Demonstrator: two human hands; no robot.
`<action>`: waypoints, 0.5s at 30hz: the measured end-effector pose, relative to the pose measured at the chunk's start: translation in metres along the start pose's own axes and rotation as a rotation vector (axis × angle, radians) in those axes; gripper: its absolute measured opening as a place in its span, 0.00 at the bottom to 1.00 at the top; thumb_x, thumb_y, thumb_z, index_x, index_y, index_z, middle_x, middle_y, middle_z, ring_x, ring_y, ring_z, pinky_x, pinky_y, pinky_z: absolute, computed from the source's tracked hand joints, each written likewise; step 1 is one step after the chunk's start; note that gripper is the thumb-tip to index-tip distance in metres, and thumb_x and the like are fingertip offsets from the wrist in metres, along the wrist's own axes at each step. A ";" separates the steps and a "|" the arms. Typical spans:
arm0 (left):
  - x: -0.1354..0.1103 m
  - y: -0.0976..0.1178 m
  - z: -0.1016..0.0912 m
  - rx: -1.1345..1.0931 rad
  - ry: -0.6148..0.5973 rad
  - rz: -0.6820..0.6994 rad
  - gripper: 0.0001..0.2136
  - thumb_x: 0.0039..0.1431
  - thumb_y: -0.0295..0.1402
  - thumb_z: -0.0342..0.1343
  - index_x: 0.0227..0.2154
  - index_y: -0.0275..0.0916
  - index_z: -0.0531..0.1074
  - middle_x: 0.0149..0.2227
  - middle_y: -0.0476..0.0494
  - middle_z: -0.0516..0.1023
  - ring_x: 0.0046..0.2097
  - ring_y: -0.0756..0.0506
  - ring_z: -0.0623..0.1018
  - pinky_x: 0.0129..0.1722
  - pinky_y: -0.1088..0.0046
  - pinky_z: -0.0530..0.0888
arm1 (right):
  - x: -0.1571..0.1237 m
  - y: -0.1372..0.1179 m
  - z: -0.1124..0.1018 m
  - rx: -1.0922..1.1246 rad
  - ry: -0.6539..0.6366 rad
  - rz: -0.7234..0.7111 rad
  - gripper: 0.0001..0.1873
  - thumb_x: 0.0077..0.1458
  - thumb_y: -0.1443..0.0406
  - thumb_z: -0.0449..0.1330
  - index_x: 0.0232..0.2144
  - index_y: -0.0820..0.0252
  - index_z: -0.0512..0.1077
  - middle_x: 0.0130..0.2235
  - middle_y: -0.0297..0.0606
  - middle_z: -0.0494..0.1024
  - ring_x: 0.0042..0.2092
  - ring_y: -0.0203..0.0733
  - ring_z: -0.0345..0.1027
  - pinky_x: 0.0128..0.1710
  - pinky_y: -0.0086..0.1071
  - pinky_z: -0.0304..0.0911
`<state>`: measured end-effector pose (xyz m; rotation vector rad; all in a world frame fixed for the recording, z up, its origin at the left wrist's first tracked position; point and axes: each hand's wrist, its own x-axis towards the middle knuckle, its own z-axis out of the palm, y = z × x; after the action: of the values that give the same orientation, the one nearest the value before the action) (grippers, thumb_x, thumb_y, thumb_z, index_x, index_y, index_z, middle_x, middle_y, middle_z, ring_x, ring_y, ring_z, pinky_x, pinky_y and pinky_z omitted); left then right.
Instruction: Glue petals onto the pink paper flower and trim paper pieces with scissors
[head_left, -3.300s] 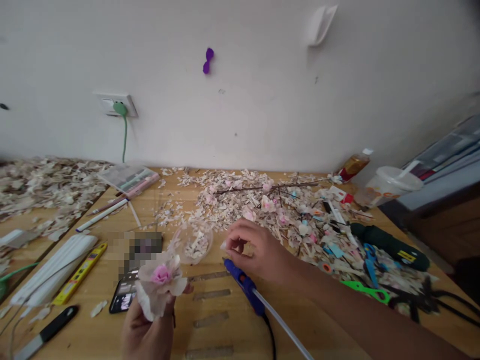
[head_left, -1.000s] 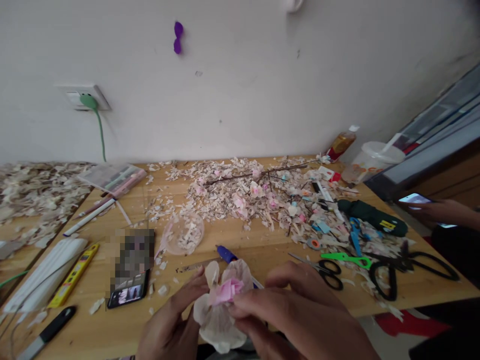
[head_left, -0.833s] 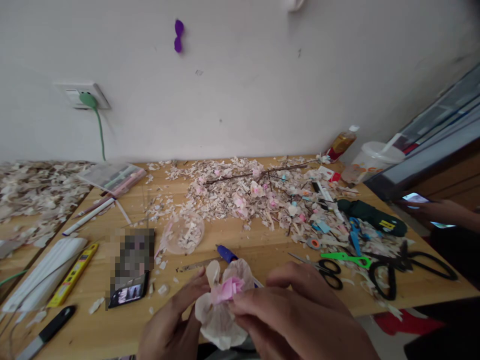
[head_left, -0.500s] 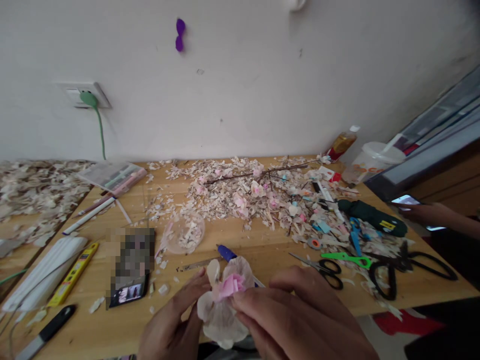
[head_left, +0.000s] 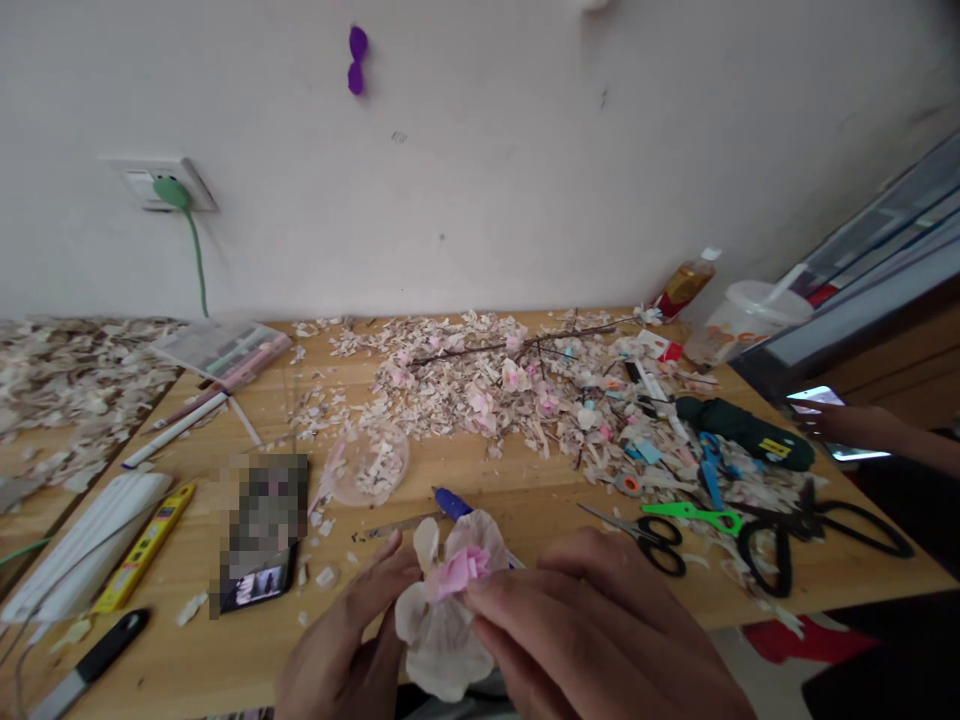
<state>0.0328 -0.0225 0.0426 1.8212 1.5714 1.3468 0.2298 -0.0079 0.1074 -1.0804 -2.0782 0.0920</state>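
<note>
Between both hands, at the near edge of the table (head_left: 540, 500): a pale paper flower (head_left: 442, 640), gripped from either side.
Seconds ago the left hand (head_left: 337, 660) held it alone while the right hand (head_left: 600, 640) hovered by the glue gun (head_left: 452, 503); now right fingertips (head_left: 480, 598) pinch the pink centre (head_left: 459, 570), left fingers (head_left: 382, 572) cup the petals. Far beyond the right hand stands a lidded cup (head_left: 739, 320), contents unclear; just beyond the left, a clear dish (head_left: 367, 467) holds petal scraps.

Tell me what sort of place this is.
Probably a craft workbench: a wooden table strewn with petal scraps, scissors and a glue gun, and a paper flower between left hand and right hand.
</note>
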 end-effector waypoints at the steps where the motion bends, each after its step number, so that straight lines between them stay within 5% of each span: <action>1: 0.000 -0.001 0.001 -0.001 -0.005 0.006 0.13 0.54 0.26 0.59 0.40 0.48 0.79 0.41 0.50 0.84 0.46 0.41 0.81 0.41 0.75 0.80 | 0.001 0.000 0.001 0.008 0.026 -0.010 0.16 0.59 0.69 0.59 0.49 0.57 0.71 0.34 0.33 0.81 0.33 0.38 0.72 0.39 0.32 0.67; 15: -0.001 -0.007 0.004 0.036 -0.014 0.063 0.16 0.55 0.22 0.57 0.42 0.48 0.77 0.44 0.51 0.83 0.48 0.43 0.81 0.47 0.73 0.78 | 0.009 0.006 0.001 -0.010 0.066 -0.088 0.07 0.58 0.70 0.61 0.40 0.61 0.73 0.32 0.32 0.80 0.31 0.36 0.72 0.38 0.31 0.66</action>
<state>0.0320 -0.0201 0.0347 1.9128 1.5529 1.3379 0.2296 0.0023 0.1094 -0.9830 -2.0656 0.0029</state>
